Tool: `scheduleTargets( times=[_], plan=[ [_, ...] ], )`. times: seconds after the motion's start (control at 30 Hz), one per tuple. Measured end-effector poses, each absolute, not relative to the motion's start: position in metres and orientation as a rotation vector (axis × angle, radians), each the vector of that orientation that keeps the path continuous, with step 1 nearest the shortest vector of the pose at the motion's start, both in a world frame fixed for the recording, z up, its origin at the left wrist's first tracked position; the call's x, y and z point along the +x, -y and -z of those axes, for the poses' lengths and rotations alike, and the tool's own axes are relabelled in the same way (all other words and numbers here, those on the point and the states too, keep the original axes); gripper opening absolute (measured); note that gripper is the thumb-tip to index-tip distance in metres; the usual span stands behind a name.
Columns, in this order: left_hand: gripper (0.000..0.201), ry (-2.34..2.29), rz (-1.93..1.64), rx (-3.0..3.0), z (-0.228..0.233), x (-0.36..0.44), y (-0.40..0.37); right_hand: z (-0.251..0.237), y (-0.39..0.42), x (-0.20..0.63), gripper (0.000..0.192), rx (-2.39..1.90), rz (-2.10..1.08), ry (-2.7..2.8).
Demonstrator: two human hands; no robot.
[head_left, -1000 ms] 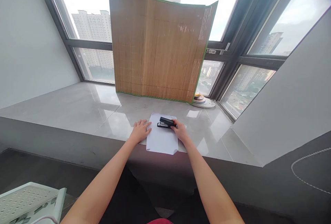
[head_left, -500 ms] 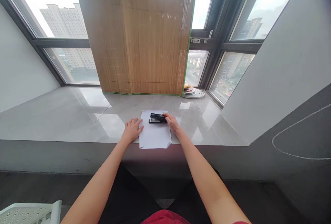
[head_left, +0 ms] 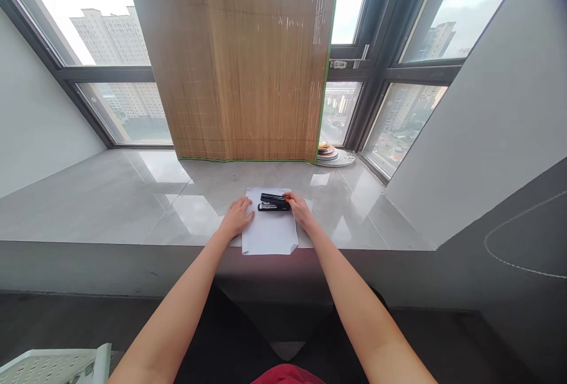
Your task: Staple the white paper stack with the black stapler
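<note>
White paper [head_left: 269,233] lies on the grey tiled sill, its near edge reaching just past the sill's front edge and its lower right corner bent. On its upper part rests a black stapler [head_left: 273,202], jaw end to the left. My right hand [head_left: 300,207] grips the stapler's right end, where a bit of orange shows. With fingers spread, my left hand [head_left: 239,215] lies at the paper's left edge, thumb and fingertips on the sheet. Whether the paper is one sheet or a stack, I cannot tell.
A bamboo mat [head_left: 257,71] with green edging stands against the window behind the sill [head_left: 110,207]. Several stacked plates [head_left: 336,158] sit in the back right corner. A white perforated plastic chair [head_left: 57,363] is at the lower left.
My left hand has shifted slightly onto the paper's left edge. My right hand still holds the stapler, and orange now shows at its end. The whole view has shifted a little.
</note>
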State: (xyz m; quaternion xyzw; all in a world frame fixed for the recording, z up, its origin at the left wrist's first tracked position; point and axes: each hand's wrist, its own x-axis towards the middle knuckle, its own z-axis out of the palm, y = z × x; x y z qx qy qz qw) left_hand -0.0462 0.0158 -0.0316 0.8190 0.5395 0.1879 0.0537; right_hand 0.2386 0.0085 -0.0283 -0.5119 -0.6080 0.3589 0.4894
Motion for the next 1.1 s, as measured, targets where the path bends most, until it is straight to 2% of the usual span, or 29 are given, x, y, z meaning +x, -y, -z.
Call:
scheduleTargets(
  times=[0.3, 0.43, 0.53, 0.63, 0.73, 1.1],
  plan=[
    [0.056, -1.676, -0.459, 2.403, 0.024, -0.047, -0.011, 0.027, -0.006, 0.241, 0.031, -1.293, -0.788, 1.444],
    [0.064, -1.661, -0.441, 2.407, 0.022, -0.046, -0.010, 0.022, 0.003, 0.241, 0.025, -1.342, -0.457, 1.448],
    [0.068, -1.664, -0.487, 2.395, 0.021, -0.046, -0.009, 0.020, 0.008, 0.241, 0.033, -1.361, -0.333, 1.437],
    [0.068, -1.678, -0.538, 2.367, 0.021, -0.045, -0.008, 0.020, 0.009, 0.240, 0.042, -1.372, -0.444, 1.397],
    [0.067, -1.708, -0.581, 2.328, 0.021, -0.044, -0.007, 0.020, 0.009, 0.239, 0.042, -1.398, -0.502, 1.395],
    [0.063, -1.707, -0.593, 2.337, 0.022, -0.042, -0.009, 0.030, 0.010, 0.238, 0.054, -1.611, -0.251, 1.563]
  ],
)
